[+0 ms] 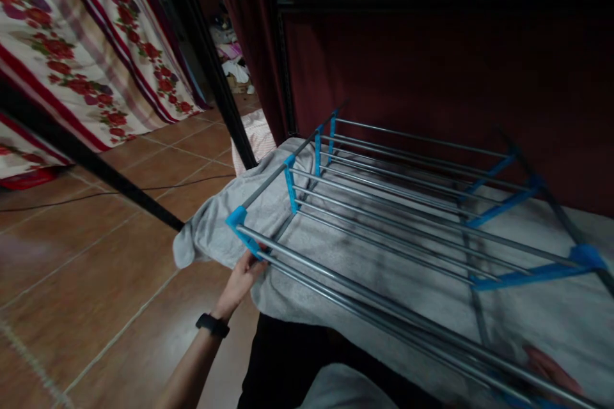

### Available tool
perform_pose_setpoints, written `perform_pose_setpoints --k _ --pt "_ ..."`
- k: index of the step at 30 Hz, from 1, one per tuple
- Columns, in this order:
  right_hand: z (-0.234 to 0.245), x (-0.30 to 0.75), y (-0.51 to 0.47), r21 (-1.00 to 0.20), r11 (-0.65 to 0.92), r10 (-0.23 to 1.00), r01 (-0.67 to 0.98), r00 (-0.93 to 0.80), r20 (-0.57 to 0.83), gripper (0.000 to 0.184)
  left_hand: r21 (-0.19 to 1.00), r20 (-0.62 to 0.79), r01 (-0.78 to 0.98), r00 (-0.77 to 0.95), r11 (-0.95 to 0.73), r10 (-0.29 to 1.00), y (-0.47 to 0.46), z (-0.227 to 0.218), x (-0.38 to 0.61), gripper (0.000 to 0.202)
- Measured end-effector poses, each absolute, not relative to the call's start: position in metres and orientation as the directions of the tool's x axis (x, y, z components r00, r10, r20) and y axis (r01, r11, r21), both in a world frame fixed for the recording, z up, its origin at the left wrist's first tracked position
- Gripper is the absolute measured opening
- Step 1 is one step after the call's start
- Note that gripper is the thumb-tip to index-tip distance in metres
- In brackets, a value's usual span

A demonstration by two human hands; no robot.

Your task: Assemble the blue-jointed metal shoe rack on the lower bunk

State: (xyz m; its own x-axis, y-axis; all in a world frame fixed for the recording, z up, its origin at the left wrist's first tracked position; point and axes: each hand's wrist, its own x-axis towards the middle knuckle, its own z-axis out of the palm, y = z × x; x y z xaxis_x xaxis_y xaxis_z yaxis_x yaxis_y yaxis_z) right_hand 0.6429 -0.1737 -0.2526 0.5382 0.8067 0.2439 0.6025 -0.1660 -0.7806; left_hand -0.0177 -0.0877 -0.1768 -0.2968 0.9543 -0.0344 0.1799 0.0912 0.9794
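A metal drying rack [384,204] with blue plastic joints stands in front of me, and a large grey towel [215,230] lies spread on a lower tier beneath its upper rods. My left hand [240,281], with a black watch on the wrist, is closed on the towel's near-left edge just under a blue corner joint [238,220]. At the lower right, my right hand [551,370] shows blurred behind the front rods, resting on or near the towel; its fingers are not clear.
Brown tiled floor [96,268] spreads out on the left. A black metal frame bar [96,166] slants across it, with a floral curtain [71,45] hanging behind. A dark red curtain [432,77] backs the rack. Clothes lie on the floor in the far background.
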Motion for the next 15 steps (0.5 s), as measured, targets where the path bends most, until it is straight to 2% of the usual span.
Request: perform_pose_setpoints --k 3,9,15 --pt "-0.249 0.636 -0.178 -0.763 -0.163 0.856 0.625 0.474 0.205 0.038 0.978 -0.035 0.184 -0.306 0.095 0.951 -0.086 -0.174 -0.015 0.048" --pt "-0.259 0.636 -0.197 -0.681 -0.062 0.957 0.730 0.236 0.166 0.038 0.972 -0.067 0.192 -0.328 0.136 0.942 -0.085 -0.170 -0.016 0.062" --pt "-0.252 0.646 -0.216 -0.570 -0.046 0.990 0.821 0.115 0.086 0.047 0.956 -0.069 0.245 -0.345 0.161 0.936 -0.080 -0.171 -0.020 0.057"
